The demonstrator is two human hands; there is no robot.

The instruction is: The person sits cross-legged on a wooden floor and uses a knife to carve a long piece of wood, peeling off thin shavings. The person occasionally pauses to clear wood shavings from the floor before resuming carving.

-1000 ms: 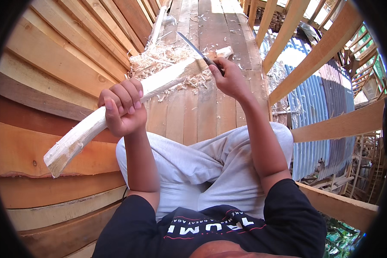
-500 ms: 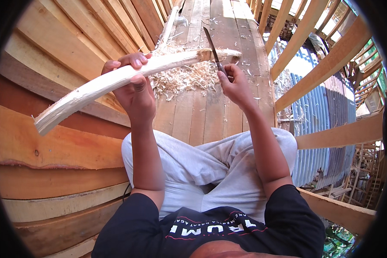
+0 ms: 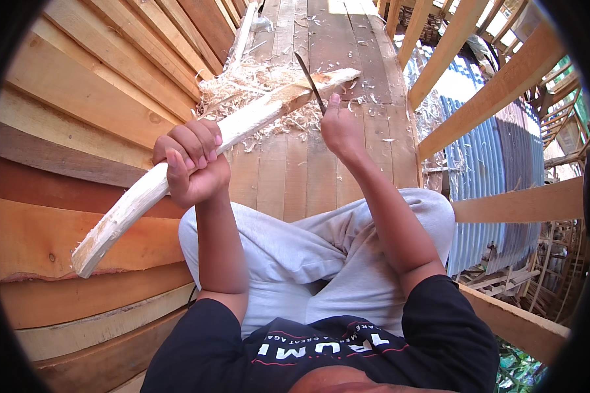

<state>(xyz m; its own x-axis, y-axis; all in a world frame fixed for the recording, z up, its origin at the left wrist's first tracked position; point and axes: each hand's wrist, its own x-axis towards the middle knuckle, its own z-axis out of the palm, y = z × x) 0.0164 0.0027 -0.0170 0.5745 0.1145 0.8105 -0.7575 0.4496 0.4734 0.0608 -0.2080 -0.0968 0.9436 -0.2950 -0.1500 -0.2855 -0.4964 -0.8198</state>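
A long, curved, peeled wooden branch (image 3: 246,120) slants from the lower left up to the far middle. My left hand (image 3: 193,160) is wrapped round it toward its near end, fingers over the top. In my right hand (image 3: 343,131) is a knife (image 3: 311,85), gripped by its handle, which the fist mostly hides. The dark narrow blade points up and away, crossing the branch near its far, notched end. Whether the edge touches the wood I cannot tell.
Curly wood shavings (image 3: 236,85) lie heaped on the plank floor (image 3: 298,173) beyond my crossed legs. A plank wall (image 3: 78,239) stands on the left. Wooden rails (image 3: 498,98) run along the right, with corrugated metal sheets (image 3: 482,150) past them. Another pale stick (image 3: 244,33) lies at the far left.
The branch has tilted more steeply, its near end coming down and toward me. My left hand has turned and closed firmly round it. The knife has shifted slightly left.
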